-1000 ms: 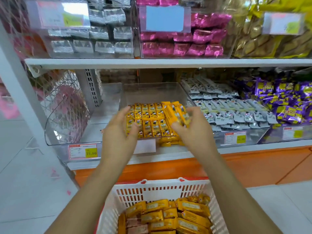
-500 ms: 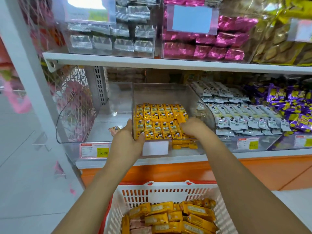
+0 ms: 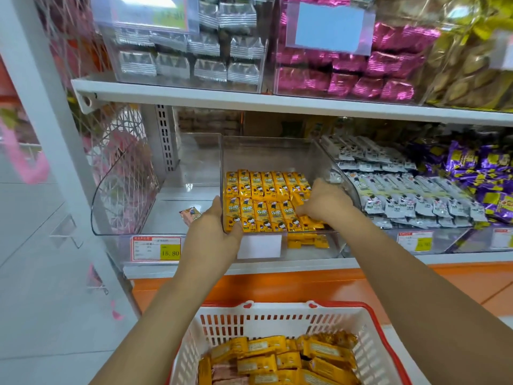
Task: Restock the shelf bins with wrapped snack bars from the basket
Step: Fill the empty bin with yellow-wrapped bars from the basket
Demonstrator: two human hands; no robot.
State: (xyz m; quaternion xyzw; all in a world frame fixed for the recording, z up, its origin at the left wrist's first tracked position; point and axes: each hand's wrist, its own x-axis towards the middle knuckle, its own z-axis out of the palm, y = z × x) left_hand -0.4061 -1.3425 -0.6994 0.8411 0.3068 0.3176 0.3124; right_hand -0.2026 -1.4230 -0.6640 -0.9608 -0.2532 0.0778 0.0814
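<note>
Head view: the left hand grips the clear bin at its front-left corner, thumb over the lip. The right hand lies on the yellow snack bars at the bin's right edge. Its fingers are tucked down, so I cannot tell whether it holds one. Two rows are laid and the basket holds many more, so restocking looks partway done.

yellow wrapped snack bars in neat rows in clear bin, more heaped in white basket

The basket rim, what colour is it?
Red; the basket rim shows best in the head view.
</note>
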